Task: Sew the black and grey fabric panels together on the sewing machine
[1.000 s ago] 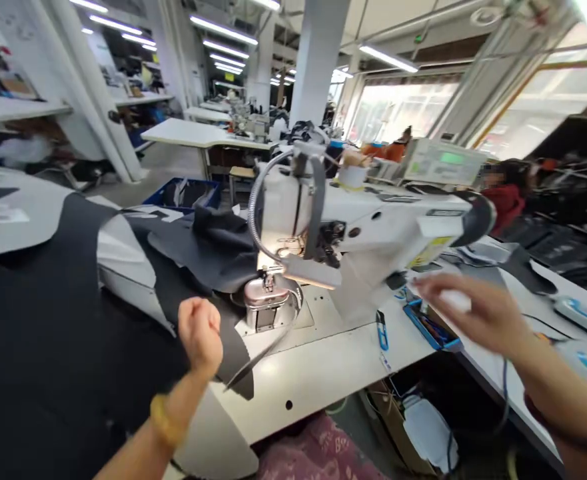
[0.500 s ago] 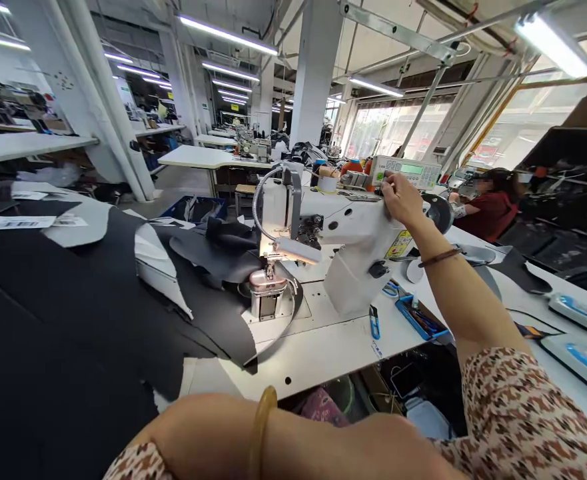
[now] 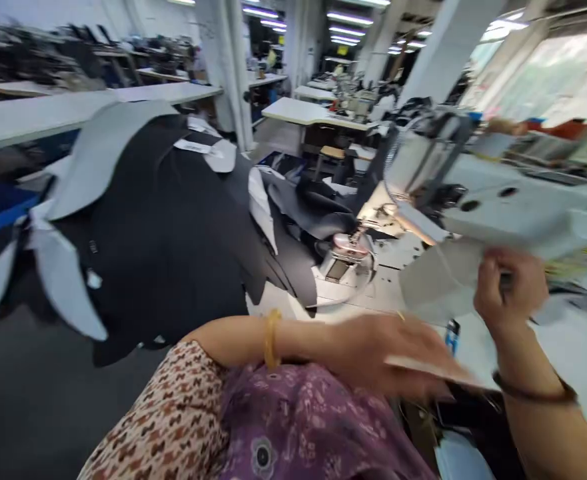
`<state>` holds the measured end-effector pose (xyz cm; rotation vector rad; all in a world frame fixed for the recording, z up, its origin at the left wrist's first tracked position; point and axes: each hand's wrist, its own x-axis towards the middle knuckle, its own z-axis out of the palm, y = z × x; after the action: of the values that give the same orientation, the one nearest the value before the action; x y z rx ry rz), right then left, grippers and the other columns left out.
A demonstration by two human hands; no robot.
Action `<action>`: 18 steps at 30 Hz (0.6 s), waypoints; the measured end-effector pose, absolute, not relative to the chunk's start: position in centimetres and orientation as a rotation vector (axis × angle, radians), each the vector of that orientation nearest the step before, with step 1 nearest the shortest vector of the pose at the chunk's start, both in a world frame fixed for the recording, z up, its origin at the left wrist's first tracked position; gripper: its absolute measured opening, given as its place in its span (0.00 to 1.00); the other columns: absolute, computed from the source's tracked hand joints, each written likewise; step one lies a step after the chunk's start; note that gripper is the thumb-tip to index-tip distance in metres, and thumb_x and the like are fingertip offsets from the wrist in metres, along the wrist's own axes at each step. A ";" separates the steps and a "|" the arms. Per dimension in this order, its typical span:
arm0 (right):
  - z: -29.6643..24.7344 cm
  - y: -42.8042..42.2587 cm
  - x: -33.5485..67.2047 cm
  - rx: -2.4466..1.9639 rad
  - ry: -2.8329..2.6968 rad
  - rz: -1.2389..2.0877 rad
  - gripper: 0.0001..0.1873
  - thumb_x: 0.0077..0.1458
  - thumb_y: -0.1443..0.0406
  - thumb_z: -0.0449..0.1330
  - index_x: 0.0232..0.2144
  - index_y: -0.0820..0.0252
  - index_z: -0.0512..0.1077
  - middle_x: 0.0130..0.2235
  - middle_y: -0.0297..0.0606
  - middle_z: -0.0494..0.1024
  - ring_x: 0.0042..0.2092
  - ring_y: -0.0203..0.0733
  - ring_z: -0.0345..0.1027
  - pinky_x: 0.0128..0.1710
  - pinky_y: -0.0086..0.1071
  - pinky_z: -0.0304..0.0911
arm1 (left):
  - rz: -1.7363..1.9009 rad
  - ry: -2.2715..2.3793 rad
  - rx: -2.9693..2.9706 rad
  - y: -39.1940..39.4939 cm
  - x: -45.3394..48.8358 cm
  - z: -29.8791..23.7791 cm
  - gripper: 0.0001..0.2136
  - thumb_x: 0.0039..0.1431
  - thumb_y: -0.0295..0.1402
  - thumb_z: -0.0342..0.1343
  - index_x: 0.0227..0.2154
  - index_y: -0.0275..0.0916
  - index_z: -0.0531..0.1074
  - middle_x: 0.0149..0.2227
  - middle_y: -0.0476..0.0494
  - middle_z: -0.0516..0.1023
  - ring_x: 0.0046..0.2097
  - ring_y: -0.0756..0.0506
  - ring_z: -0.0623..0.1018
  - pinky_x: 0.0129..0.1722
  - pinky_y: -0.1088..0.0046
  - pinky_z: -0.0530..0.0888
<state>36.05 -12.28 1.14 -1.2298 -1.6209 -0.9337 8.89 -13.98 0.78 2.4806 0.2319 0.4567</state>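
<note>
My left hand reaches across in front of me, smeared by motion. A thin pale flat piece lies along its fingers and appears held there. Closed like a fist, my right hand is in front of the white sewing machine's arm; what it pinches, if anything, is too blurred to make out. The machine's lit needle area and post stand to the left of both hands. A large black sheet material with pale backing spreads left of the post. Blue thread snips lie on the tabletop between the hands.
A white paper label lies on the black material. A blue bin stands at the far left. Behind the machine are a wooden stool and more white worktables. A metal lamp arm hangs beside the needle.
My view has swung left and down. My right hand has come down from the control panel to in front of the machine arm. My left hand has come into view with the pale piece.
</note>
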 end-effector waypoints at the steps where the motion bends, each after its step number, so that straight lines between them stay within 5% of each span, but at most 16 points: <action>1: -0.7 -13.0 35.2 -1.195 -1.811 -0.928 0.06 0.55 0.62 0.49 0.27 0.55 0.62 0.30 0.44 0.77 0.32 0.45 0.72 0.31 0.37 0.66 | 0.691 0.455 2.461 -11.3 7.0 -0.1 0.12 0.57 0.32 0.52 0.44 0.46 0.74 0.44 0.44 0.75 0.50 0.46 0.73 0.51 0.72 0.70; 6: -9.4 -15.5 32.1 -1.337 -2.084 -0.336 0.05 0.57 0.62 0.50 0.34 0.53 0.65 0.33 0.41 0.77 0.30 0.42 0.73 0.18 0.29 0.64 | 1.351 1.866 2.095 1.7 -7.3 -2.3 0.09 0.50 0.25 0.55 0.35 0.37 0.76 0.49 0.34 0.71 0.55 0.35 0.67 0.57 0.52 0.60; 10: -13.7 -16.5 30.3 -1.350 -2.137 0.008 0.08 0.57 0.60 0.52 0.36 0.55 0.67 0.33 0.35 0.77 0.26 0.34 0.71 0.18 0.23 0.64 | 1.504 2.564 1.452 6.1 -18.7 0.7 0.17 0.52 0.27 0.57 0.47 0.34 0.69 0.60 0.33 0.59 0.63 0.33 0.55 0.61 0.47 0.49; 14: -15.7 -17.3 28.1 -1.530 -1.901 0.355 0.11 0.58 0.58 0.51 0.34 0.57 0.69 0.33 0.37 0.75 0.26 0.33 0.68 0.17 0.22 0.62 | 1.334 2.834 0.874 6.3 -25.4 3.6 0.25 0.56 0.35 0.57 0.53 0.29 0.59 0.63 0.31 0.55 0.63 0.30 0.55 0.57 0.35 0.47; 18: -16.9 -17.2 26.4 -1.518 -1.819 0.539 0.13 0.57 0.57 0.52 0.31 0.58 0.70 0.31 0.38 0.74 0.25 0.33 0.66 0.15 0.21 0.60 | 1.225 2.844 0.730 5.5 -28.5 3.3 0.15 0.52 0.33 0.62 0.34 0.25 0.64 0.54 0.23 0.67 0.58 0.33 0.65 0.57 0.46 0.58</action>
<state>26.41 -17.24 -16.90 -1.5180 -1.8189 0.5390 -28.46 5.46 3.31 0.7299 2.8441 1.2255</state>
